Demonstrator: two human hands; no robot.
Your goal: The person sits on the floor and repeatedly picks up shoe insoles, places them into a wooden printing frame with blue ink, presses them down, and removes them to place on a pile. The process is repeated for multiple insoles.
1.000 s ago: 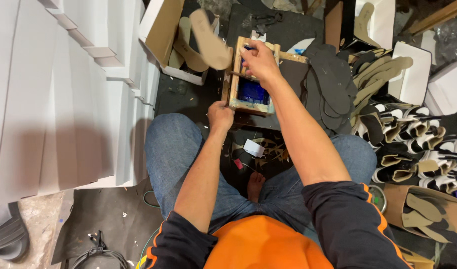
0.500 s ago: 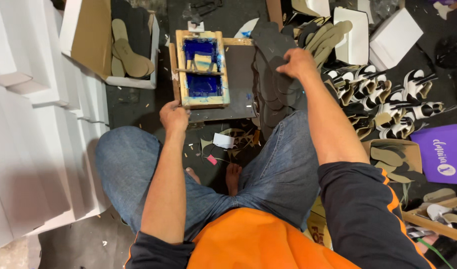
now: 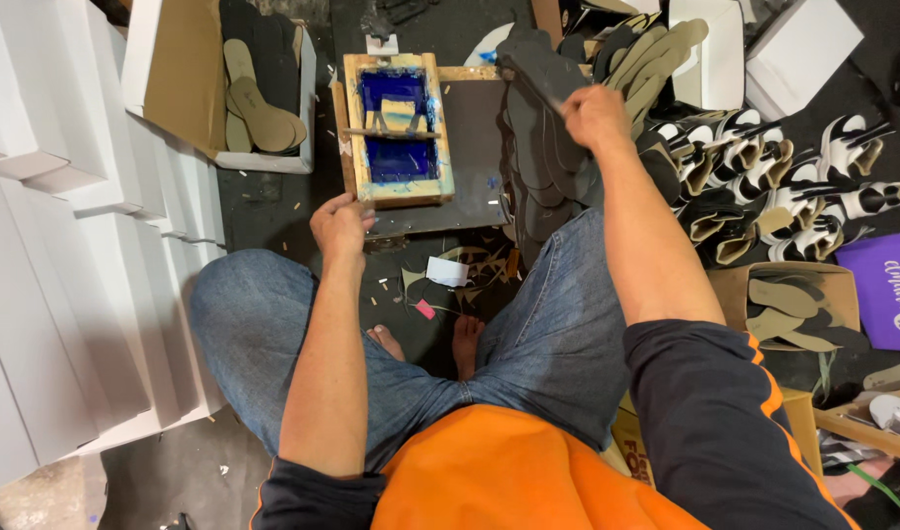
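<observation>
I sit on the floor with a wooden screen-printing frame [image 3: 397, 128] in front of me. Its mesh is coated in blue ink, and a squeegee rests across it. My left hand [image 3: 340, 224] grips the frame's near left corner. The frame lies on a dark board [image 3: 470, 147]. My right hand [image 3: 595, 116] is closed on a dark shoe insole at the top of a stack of dark insoles [image 3: 543, 157] to the right of the board.
Stacked white boxes [image 3: 67, 245] line the left side. An open box with tan insoles [image 3: 254, 98] stands at the back left. Black-and-white sandal uppers [image 3: 784, 196] lie in rows at the right. A cardboard box of insoles [image 3: 794, 309] and a purple bag [image 3: 892, 290] are nearby.
My right hand left the squeegee on the frame and moved right to the insole stack, closing on an insole. My left hand stayed on the frame's corner. The view shifted.
</observation>
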